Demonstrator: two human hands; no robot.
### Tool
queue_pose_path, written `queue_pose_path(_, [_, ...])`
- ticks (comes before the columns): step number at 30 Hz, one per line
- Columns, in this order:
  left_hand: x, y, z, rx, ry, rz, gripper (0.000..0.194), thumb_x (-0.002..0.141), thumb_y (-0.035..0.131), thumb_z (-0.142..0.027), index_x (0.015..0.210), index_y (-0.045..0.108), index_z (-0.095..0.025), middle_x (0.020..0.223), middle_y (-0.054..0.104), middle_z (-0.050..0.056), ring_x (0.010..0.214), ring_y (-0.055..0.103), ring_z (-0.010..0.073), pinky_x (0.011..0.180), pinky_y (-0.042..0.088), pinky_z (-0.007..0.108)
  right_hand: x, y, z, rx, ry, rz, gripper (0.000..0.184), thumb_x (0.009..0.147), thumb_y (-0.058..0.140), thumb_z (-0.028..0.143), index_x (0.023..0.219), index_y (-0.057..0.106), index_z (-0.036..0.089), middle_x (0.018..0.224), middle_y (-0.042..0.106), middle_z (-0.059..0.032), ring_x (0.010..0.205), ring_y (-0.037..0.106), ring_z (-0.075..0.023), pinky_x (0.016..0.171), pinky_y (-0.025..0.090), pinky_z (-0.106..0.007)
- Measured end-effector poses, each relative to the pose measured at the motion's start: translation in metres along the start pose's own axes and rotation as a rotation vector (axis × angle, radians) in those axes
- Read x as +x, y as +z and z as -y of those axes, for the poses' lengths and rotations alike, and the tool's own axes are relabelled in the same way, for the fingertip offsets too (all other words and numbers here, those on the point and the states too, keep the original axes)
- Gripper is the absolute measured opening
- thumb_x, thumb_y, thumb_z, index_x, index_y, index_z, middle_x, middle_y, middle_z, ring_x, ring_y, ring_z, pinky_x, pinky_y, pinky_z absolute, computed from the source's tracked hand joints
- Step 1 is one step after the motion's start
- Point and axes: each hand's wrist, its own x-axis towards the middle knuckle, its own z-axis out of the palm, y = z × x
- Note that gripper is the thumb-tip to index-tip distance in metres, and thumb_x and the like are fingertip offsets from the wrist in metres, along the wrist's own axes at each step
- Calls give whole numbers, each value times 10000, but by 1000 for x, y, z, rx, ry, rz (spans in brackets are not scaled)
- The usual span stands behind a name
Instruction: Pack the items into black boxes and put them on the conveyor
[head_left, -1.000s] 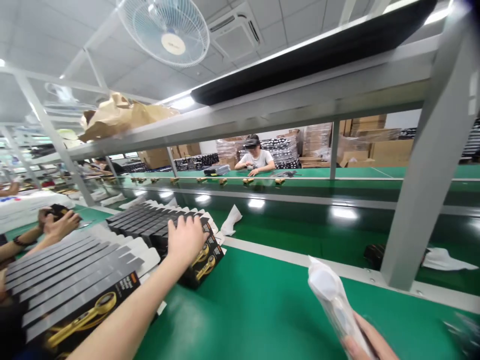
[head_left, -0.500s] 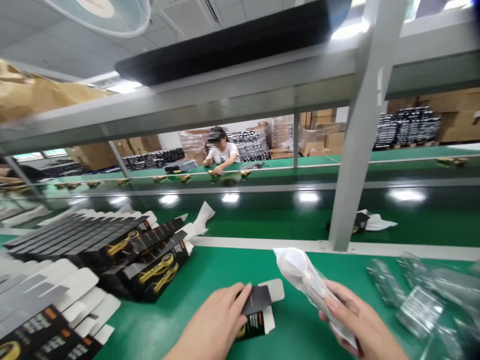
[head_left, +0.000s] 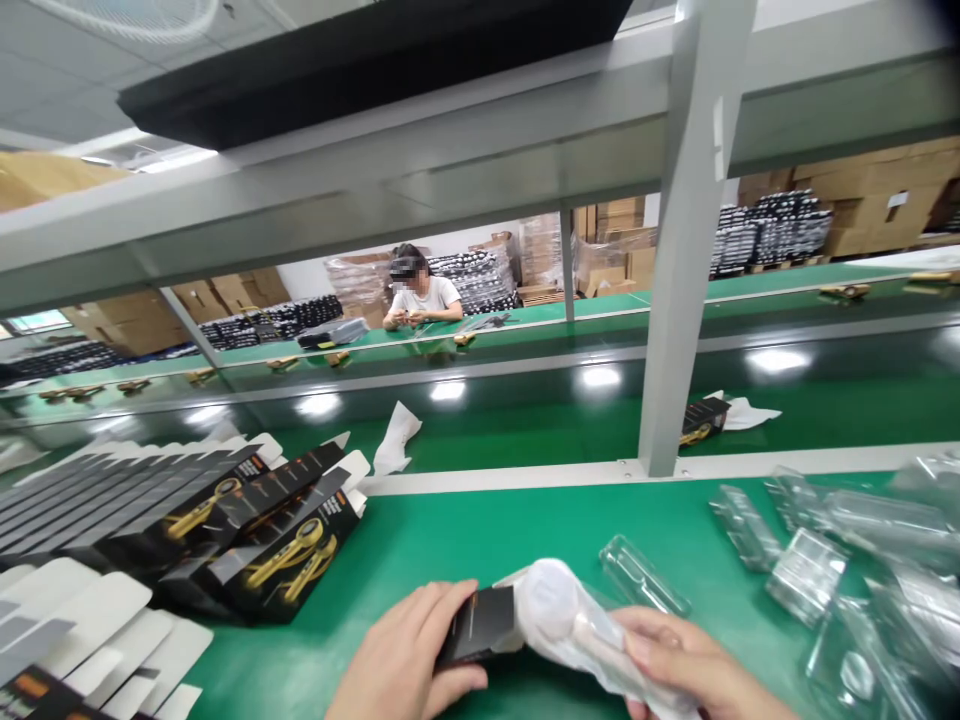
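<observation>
My left hand [head_left: 401, 650] grips a small black printed carton [head_left: 476, 628] low on the green bench. My right hand [head_left: 675, 655] holds a white, bag-wrapped item [head_left: 562, 625], probably a plastic-sleeved tool. Its rounded end lies against the carton's end, and the hands are close together. The bag's contents are blurred, and I cannot tell whether the item is inside the carton. Just beyond my right hand lies a transparent plastic blister shell [head_left: 641, 575].
Several more blister shells [head_left: 806, 575] are heaped at the right. Stacks of black printed cartons [head_left: 285, 545] stand at the left, with white flaps [head_left: 90, 620] nearer me. A steel upright [head_left: 679, 300] rises behind the bench. A co-worker [head_left: 420, 300] sits across the line.
My hands have come together, and the wrapped item now rests against the carton. The carton's white flap no longer shows. The view has shifted, with the background moving left.
</observation>
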Motion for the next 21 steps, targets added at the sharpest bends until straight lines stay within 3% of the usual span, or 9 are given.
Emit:
queue_pose_path(6, [-10,5,2,-46,127,-58,679,702,557,-660,1211,455,-221,1013,694,35,857,668,171,778,522,230,2,-1,12,-345,95,-33,542,642,657,591,930,609,135,641,534,4,473,378,-30,381,117,-152])
queue_pose_path(9, [-12,7,2,-53,134,-69,689,698,543,-674,1210,449,-223,1009,697,39,855,670,173,780,521,238,-1,-2,19,-412,123,-38,592,625,648,629,956,607,140,647,515,6,517,417,-48,407,139,-156])
queue_pose_path(13, [-12,6,3,-66,125,-113,698,677,542,-698,1187,458,-228,974,703,33,822,672,171,761,519,226,-2,-2,21,-467,120,31,645,591,642,673,939,605,131,633,506,12,473,368,-43,393,168,-165])
queue_pose_path(16, [-13,5,3,-79,118,-153,689,673,545,-705,1169,469,-234,955,704,19,809,672,160,746,512,203,-4,-1,22,-465,136,15,590,612,641,646,929,622,148,634,516,7,481,347,-50,388,144,-167])
queue_pose_path(19, [-17,6,2,-68,111,-165,682,670,539,-712,1166,484,-247,964,705,4,827,671,156,788,495,206,-8,0,21,-521,152,-92,499,638,634,600,927,647,194,643,524,10,504,370,-65,400,114,-178])
queue_pose_path(21, [-19,6,-2,-59,83,-174,654,689,516,-709,1163,496,-258,967,707,-1,846,667,158,830,477,221,-7,2,19,-627,135,-87,452,642,631,567,920,666,212,684,565,3,540,431,-92,406,177,-181])
